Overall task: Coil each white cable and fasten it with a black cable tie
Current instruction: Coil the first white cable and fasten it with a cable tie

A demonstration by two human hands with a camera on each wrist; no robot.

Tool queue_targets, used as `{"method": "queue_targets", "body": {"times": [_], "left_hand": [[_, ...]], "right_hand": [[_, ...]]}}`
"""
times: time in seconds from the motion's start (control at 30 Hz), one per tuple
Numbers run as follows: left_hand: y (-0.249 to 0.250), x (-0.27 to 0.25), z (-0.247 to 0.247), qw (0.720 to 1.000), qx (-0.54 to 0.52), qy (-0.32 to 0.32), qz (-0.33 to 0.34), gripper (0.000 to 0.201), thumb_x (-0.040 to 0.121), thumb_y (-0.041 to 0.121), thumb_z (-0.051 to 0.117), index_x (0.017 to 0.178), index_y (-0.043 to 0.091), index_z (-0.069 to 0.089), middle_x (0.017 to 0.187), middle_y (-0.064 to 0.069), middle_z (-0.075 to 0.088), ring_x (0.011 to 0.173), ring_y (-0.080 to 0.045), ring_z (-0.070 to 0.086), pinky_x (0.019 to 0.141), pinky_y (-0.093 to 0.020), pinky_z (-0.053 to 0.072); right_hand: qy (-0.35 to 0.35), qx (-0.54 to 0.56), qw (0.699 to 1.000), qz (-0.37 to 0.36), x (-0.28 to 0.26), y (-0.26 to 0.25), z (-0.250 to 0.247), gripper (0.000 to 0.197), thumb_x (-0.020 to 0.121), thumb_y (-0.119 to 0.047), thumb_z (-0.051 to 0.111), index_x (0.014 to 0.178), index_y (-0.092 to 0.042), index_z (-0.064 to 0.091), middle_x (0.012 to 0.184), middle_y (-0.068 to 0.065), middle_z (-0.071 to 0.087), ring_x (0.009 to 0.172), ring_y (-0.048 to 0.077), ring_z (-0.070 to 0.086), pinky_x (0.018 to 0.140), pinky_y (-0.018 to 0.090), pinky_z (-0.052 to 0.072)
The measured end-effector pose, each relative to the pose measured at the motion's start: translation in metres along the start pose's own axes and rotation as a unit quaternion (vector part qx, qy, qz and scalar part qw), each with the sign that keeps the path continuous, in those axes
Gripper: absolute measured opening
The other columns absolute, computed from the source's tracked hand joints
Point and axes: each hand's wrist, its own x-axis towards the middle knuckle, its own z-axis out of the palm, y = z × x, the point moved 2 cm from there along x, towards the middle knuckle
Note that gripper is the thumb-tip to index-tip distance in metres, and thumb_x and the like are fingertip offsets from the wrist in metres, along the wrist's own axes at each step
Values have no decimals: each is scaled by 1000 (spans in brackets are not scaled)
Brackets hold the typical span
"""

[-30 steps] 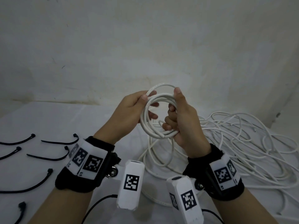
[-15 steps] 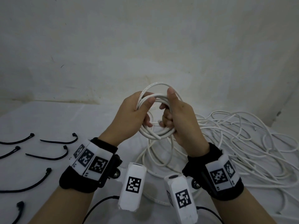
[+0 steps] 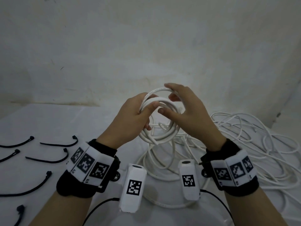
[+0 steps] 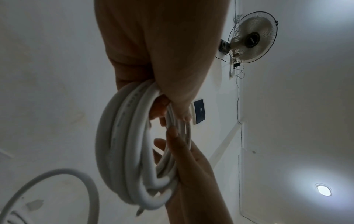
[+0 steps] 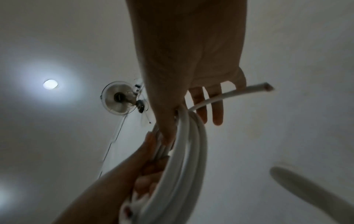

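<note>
I have the coil (image 3: 158,121) of white cable up in front of me, clear of the surface (image 3: 48,121), so the loops hang free and stack on one another. My left hand (image 3: 130,121) is the anchor: its grip is clenched round the bundled turns on the coil's left side, thumb pressed over them so they cannot spring apart. My right hand (image 3: 187,111) has a loose, released grip, fingers nearly straight, guiding the top turn across the ring; the right wrist view shows the cut cable end (image 5: 267,87) poking out past those fingers, so I judge the winding is almost finished. The loose cables (image 3: 260,144) waiting their turn lie heaped on the surface to my right, behind and below the coil. The black cable ties (image 3: 60,144) are spread out singly to my left, well apart from the coil, each easy to pick up once my left hand alone can hold the ring.
</note>
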Motion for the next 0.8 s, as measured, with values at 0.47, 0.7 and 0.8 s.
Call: {"method": "queue_targets", "body": {"times": [0.47,0.7,0.8], "left_hand": [[-9,3,-1,989,-84,114,-52,24,98,27,46,109,11,60,50,11,56,43,-6,51,62,-43,59],[-10,2,-11,997,48,62,-1,24,97,27,48,117,17,58,88,2,53,57,-7,58,58,-22,53],[-7,0,-11,997,52,45,20,33,97,27,49,130,24,51,75,17,48,58,-3,52,55,-29,56]], "right_hand": [[60,46,997,-15,-2,-8,8,27,92,-13,58,116,-21,65,81,0,69,71,17,64,66,37,52],[49,-3,998,-44,-2,-8,12,26,90,-12,57,113,-16,67,71,-4,64,62,8,61,64,30,50],[43,-2,998,-50,-3,-9,14,28,89,-15,55,115,-15,66,73,0,66,61,13,62,65,36,52]]}}
